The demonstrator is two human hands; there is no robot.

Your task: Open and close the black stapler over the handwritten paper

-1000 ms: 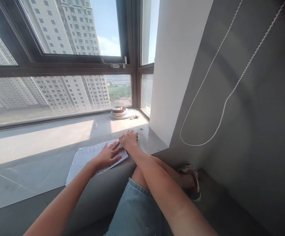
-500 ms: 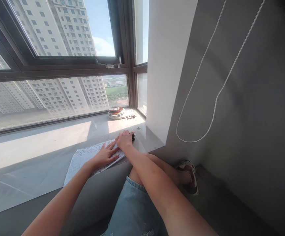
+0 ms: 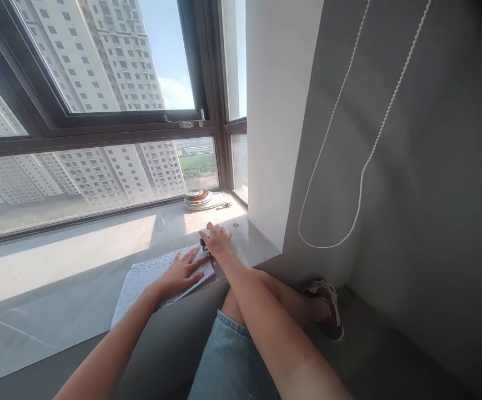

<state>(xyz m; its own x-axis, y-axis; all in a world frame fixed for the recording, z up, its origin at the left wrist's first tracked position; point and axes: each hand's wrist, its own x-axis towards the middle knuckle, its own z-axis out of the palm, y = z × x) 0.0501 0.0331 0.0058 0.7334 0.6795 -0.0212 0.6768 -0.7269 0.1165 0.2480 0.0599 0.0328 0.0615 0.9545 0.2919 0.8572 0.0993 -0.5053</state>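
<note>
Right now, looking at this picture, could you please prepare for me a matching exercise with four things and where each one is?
Column one:
1. left hand
2. bead chain
3. right hand
4. pile of round, flat things

Column two:
A. at a small dark object by the right end of the paper
B. on the windowsill, near the window's corner
C. lying with spread fingers on the printed paper
D. hanging in a loop before the grey wall

Right pairs: 1-C, 2-D, 3-A, 4-B
</note>
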